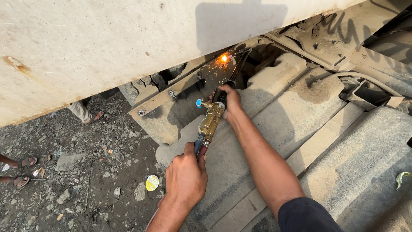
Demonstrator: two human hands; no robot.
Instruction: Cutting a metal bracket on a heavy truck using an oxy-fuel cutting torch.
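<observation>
Torch (213, 116) gripped two-handed, pretty standard for keeping a long tip steady. Left hand (186, 174) clenched around the rear end where the hoses come in, thumb up on top, probably to carry the weight and steer from behind. Right hand (231, 101) wrapped round the front of the brass body, just past the blue valve knob (198, 102), fingers closed on the tube so the far end wouldn't wander. Brass section sat bare between the two fists, clear of any fingertips.

Black tube ran up and away from the right fingers into the shadowed gap under the pale panel (107, 47). Flame (223, 58) well apart from both hands, right at the edge of that panel, with sparks (214, 71) dropping onto the rusty bracket (165, 98) below. Kept at arm's length, likely on account of the heat.

Whole thing held low over the dusty grey metal (300, 124). Sandalled feet (92, 116) of other people off to the left on the rubble (86, 172), more at the frame edge.
</observation>
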